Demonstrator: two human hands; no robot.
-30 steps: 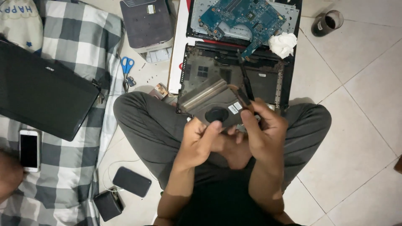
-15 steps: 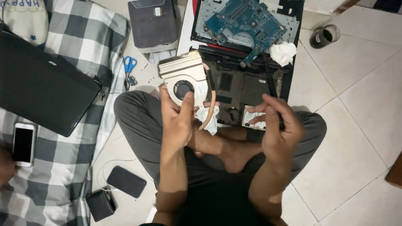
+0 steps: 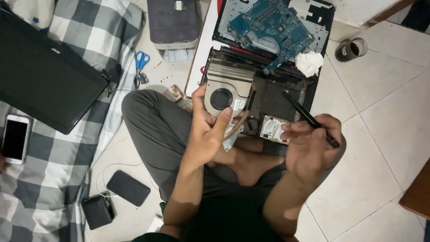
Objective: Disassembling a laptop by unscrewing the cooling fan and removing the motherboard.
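I sit cross-legged on the floor. My left hand [image 3: 210,130] holds up a laptop cooling fan with its metal heatsink fins and copper pipe [image 3: 226,89], fan opening facing me. My right hand [image 3: 311,143] grips a thin black screwdriver [image 3: 307,117], its tip pointing up-left over the opened laptop base [image 3: 273,96]. A hard drive [image 3: 272,128] lies in the base just left of my right hand. A blue motherboard [image 3: 271,24] rests on a second open chassis beyond, with a crumpled white tissue [image 3: 309,62] at its edge.
A closed black laptop [image 3: 45,71] and a white phone [image 3: 15,139] lie on a checked blanket at left. Blue scissors [image 3: 141,60], small screws, a grey box [image 3: 172,20], a dark phone [image 3: 127,187], a black charger [image 3: 96,210] and a cup [image 3: 351,48] sit on the tiled floor.
My left hand lifted the fan assembly off my lap and now holds it in front of the open laptop base. My right hand moved right and apart with the screwdriver.
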